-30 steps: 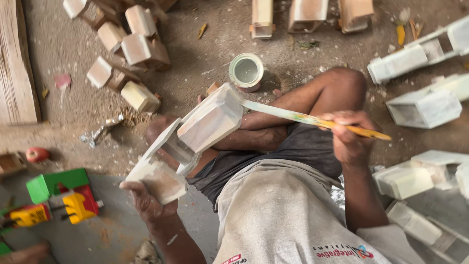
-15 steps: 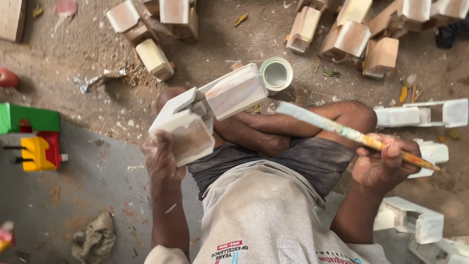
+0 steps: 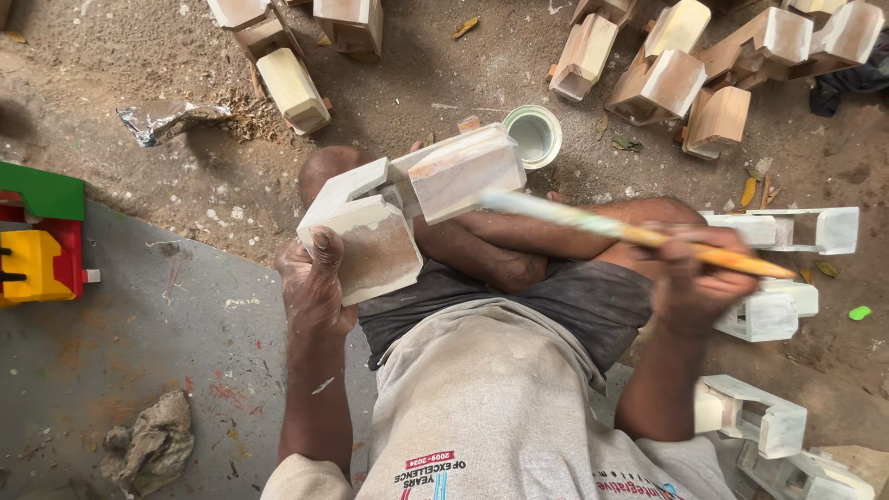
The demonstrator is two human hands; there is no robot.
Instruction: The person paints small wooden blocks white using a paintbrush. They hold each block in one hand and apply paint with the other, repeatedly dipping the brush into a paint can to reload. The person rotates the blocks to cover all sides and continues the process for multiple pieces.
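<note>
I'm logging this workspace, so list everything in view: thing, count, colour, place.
White-primed wooden piece: one, white, held up at centre.
Long paintbrush: one, yellow handle with pale tip, touching that piece.
Small round paint tin: one, white inside, on the ground beyond the knees.
Bare wooden blocks: several, tan with pale faces, top of view.
White-painted wooden frames: several, right side.
Crumpled foil scrap: one, silver, upper left.
Toy-like painted block: one, green, red, yellow, left edge.
Rag: one, grey-brown, lower left.
Left hand: grip on the primed piece.
Right hand: grip on the brush.
</note>
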